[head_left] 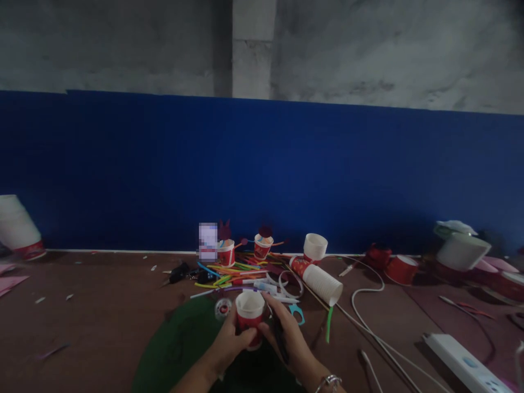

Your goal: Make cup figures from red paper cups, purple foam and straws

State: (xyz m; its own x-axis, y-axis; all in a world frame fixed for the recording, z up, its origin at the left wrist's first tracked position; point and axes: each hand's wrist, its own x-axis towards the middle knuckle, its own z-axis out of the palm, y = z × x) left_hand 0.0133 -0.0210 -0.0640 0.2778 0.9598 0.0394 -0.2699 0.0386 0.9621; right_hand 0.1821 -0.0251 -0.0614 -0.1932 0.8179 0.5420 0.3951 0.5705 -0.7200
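Observation:
A red and white paper cup [250, 308] is held upright over a dark green round mat [176, 344]. My left hand [227, 341] is closed around the cup's left side, its thumb across the front. On the other side, my right hand [286, 333] touches the cup and grips a slim dark pen-like tool [279, 335]; its exact kind is unclear. Just behind the cup lie a roll of clear tape [223, 309], several pens [266, 286] and colored pipe cleaners [215, 281]. A light-blue ring-shaped piece [297, 314] rests beside my right hand.
Two decorated paper cups [262, 248] stand at the back near a phone-like pixelated screen [208, 241]. A stack of paper cups [321, 281] lies on its side. White cables [364, 322] and a power strip [462, 357] occupy the right. Keys [178, 273] lie left of center.

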